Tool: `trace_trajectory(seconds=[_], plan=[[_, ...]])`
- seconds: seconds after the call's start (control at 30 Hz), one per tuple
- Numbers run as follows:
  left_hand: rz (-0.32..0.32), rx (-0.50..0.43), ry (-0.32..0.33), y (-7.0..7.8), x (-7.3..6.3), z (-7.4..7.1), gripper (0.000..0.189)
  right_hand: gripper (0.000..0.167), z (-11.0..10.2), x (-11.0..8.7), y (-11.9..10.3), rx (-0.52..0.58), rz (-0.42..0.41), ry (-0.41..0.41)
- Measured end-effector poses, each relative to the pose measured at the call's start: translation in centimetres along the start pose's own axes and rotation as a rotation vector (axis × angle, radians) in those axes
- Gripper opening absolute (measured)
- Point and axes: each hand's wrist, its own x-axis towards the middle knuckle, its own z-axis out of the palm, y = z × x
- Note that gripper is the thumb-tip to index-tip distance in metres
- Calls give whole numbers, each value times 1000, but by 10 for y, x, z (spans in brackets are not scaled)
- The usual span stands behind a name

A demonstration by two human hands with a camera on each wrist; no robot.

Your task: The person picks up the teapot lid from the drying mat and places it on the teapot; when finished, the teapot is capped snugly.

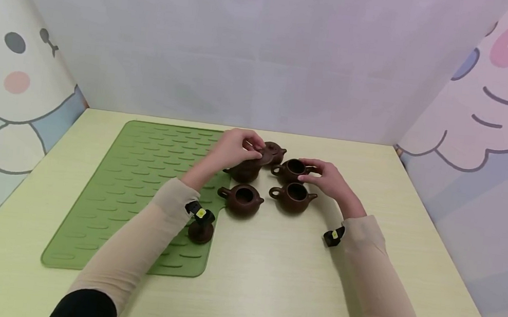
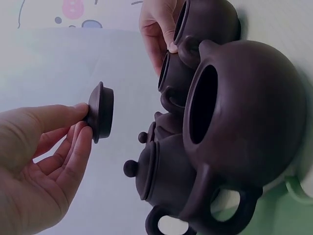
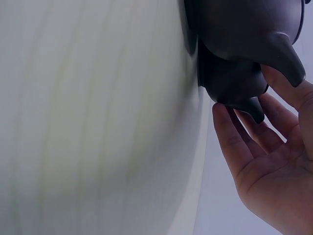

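My left hand (image 1: 233, 151) pinches a dark brown teapot lid (image 2: 102, 112) between thumb and fingertips, in the air above the pots. Below it stand a lidded teapot (image 1: 243, 173) and, farther back, another lidded teapot (image 1: 275, 153). My right hand (image 1: 329, 180) holds the back right teapot (image 1: 293, 170) at its spout side, thumb nearer me and fingers on the far side; that pot is lidless. Directly in front of it is a second lidless teapot (image 1: 293, 199). A third lidless teapot (image 1: 243, 201) is at the front left, its dark opening showing in the left wrist view.
A green textured mat (image 1: 140, 182) covers the left part of the pale wooden table (image 1: 268, 284). On the mat, a small dark brown piece (image 1: 200, 233) is partly hidden behind the left wrist camera. A white backdrop (image 1: 255, 55) and printed side panels surround the table.
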Motion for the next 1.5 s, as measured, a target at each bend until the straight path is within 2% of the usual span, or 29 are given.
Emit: trace_trajectory(seconds=[0.13,0.27,0.37,0.53,0.87,1.2,1.5], plan=[[5,-12,8,5,4,5,18,52,0,0,0,7,-2,0],[7,-31,14,10,8,10,19,53,1,12,25,2,-24,10],[12,-42,17,13,11,14,19,54,2,16,31,-5,-34,12],[27,-47,24,14,17,20,18,52,0,6,10,13,-25,4],[47,-24,16,20,26,35,17,51,4,21,44,-6,-46,29],[58,-2,-2,25,40,54,15,52,3,22,46,-13,-16,33],[24,44,-13,22,51,70,17,53,4,21,43,-9,-18,32]])
